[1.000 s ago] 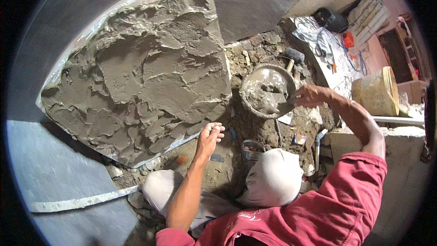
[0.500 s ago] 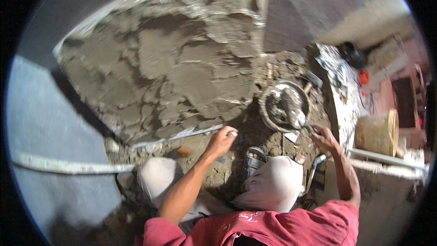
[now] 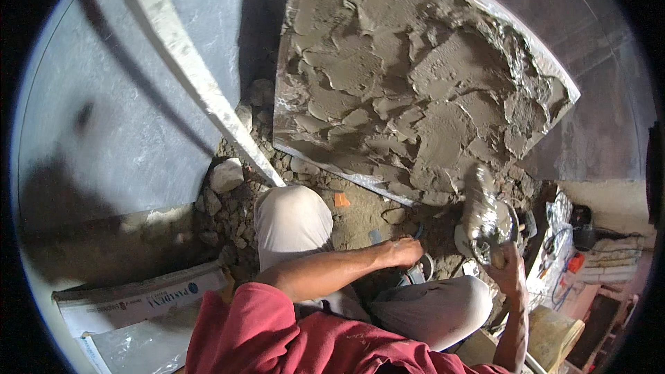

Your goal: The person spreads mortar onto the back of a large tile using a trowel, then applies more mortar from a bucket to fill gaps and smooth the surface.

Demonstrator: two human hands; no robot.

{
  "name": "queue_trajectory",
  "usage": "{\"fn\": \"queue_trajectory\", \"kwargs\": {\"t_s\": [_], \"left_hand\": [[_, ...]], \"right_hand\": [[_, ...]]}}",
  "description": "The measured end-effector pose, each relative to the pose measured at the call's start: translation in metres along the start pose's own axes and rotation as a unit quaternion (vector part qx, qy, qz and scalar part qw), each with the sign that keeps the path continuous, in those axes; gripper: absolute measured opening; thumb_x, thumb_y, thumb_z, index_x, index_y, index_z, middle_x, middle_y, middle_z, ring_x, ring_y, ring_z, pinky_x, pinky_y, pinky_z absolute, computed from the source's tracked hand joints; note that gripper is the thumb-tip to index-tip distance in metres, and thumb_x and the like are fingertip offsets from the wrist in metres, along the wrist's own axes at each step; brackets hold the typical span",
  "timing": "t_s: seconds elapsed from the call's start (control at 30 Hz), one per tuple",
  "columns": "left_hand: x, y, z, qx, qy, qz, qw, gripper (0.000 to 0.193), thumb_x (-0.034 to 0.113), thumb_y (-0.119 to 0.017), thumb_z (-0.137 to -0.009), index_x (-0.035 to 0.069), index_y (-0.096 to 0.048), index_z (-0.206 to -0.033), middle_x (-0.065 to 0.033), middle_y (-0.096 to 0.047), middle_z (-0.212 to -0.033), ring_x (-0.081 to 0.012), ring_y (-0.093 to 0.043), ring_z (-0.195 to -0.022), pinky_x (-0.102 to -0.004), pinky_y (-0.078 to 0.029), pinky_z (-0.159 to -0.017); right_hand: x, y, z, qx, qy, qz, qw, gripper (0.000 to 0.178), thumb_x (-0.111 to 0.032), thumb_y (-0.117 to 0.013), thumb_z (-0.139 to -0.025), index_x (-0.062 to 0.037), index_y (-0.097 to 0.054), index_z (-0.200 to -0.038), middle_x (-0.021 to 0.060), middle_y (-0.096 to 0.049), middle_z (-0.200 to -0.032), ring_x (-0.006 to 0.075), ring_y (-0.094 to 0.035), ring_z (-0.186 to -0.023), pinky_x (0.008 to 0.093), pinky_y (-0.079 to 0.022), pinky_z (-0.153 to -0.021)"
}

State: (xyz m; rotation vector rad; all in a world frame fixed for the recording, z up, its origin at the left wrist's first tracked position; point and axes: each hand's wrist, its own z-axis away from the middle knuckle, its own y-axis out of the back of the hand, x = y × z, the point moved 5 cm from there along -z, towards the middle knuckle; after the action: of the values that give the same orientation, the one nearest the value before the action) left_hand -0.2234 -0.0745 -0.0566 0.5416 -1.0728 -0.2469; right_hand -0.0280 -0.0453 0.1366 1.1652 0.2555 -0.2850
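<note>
My right hand (image 3: 509,269) grips a trowel (image 3: 482,218), its blade wet and coated with grey mortar, held over the round bucket (image 3: 514,225). The blade points away from me, toward a large panel (image 3: 564,107). Thick, uneven wet mortar (image 3: 388,76) covers most of that panel, ridged with trowel marks. My left hand (image 3: 405,252) is closed in front of my body, just above my sandaled foot (image 3: 415,274). What its fingers hold, if anything, is hidden.
A long pale strip (image 3: 187,62) slants down to my knee. Rubble and stones (image 3: 227,174) lie along the dirt floor. A flat carton (image 3: 149,301) is at lower left. To the right are crumpled plastic sheeting (image 3: 551,249) and a stained yellowish bucket (image 3: 554,336).
The view has turned, so the panel now sits farther right. The trowel has come up into clear sight over the bucket in my right hand. My left hand stays closed.
</note>
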Motion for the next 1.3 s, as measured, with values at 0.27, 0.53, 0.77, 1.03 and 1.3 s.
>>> {"fn": "queue_trajectory", "kwargs": {"t_s": [0.27, 0.53, 0.77, 1.03, 1.3], "left_hand": [[0.014, 0.035, 0.034, 0.12, 0.061, -0.002, 0.991, 0.034, 0.024, -0.061, -0.08, 0.005, -0.057, -0.107, -0.0167, -0.063, -0.105, -0.0337, -0.062, -0.099, -0.0467, -0.049, -0.078], [0.0, 0.02, 0.031, 0.228, -0.038, -0.01, 0.973, 0.027, 0.02, -0.054, -0.08, 0.002, -0.058, -0.1, -0.0203, -0.063, -0.093, -0.0345, -0.064, -0.09, -0.0483, -0.05, -0.076], [0.007, 0.014, 0.014, 0.324, -0.101, -0.03, 0.94, 0.024, 0.014, -0.062, -0.073, -0.005, -0.059, -0.086, -0.0202, -0.065, -0.08, -0.0311, -0.067, -0.078, -0.0418, -0.055, -0.064], [-0.001, 0.006, 0.01, 0.31, -0.09, -0.039, 0.946, 0.021, 0.018, -0.059, -0.077, 0.002, -0.06, -0.09, -0.017, -0.065, -0.08, -0.0312, -0.066, -0.077, -0.0446, -0.054, -0.066], [0.007, 0.004, 0.029, 0.324, -0.071, -0.029, 0.943, 0.018, 0.019, -0.057, -0.078, 0.004, -0.057, -0.088, -0.0146, -0.062, -0.079, -0.0303, -0.065, -0.083, -0.0464, -0.051, -0.073]], "right_hand": [[-0.178, -0.021, -0.127, -0.159, 0.31, -0.007, 0.937, 0.056, -0.028, -0.073, -0.068, -0.0012, -0.054, -0.113, 0.0173, -0.062, -0.093, 0.0246, -0.063, -0.074, 0.0364, -0.049, -0.062], [-0.283, -0.007, -0.216, -0.197, 0.377, -0.111, 0.898, 0.078, -0.067, -0.054, -0.074, 0.0019, -0.059, -0.111, 0.0113, -0.063, -0.084, 0.0164, -0.06, -0.07, 0.0314, -0.048, -0.058], [-0.264, 0.013, -0.244, -0.19, 0.328, -0.045, 0.924, 0.071, -0.056, -0.062, -0.072, 0.0013, -0.059, -0.113, 0.014, -0.065, -0.09, 0.0217, -0.062, -0.078, 0.0345, -0.049, -0.07], [-0.278, 0.043, -0.228, -0.049, 0.333, -0.083, 0.938, 0.06, -0.047, -0.061, -0.078, 0.0023, -0.056, -0.113, 0.0107, -0.061, -0.082, 0.016, -0.055, -0.061, 0.0299, -0.044, -0.052], [-0.285, -0.02, -0.147, 0.109, 0.609, 0.216, 0.756, 0.04, -0.019, -0.061, -0.083, -0.0009, -0.051, -0.117, 0.0152, -0.06, -0.106, 0.0222, -0.064, -0.073, 0.031, -0.054, -0.06]]}}
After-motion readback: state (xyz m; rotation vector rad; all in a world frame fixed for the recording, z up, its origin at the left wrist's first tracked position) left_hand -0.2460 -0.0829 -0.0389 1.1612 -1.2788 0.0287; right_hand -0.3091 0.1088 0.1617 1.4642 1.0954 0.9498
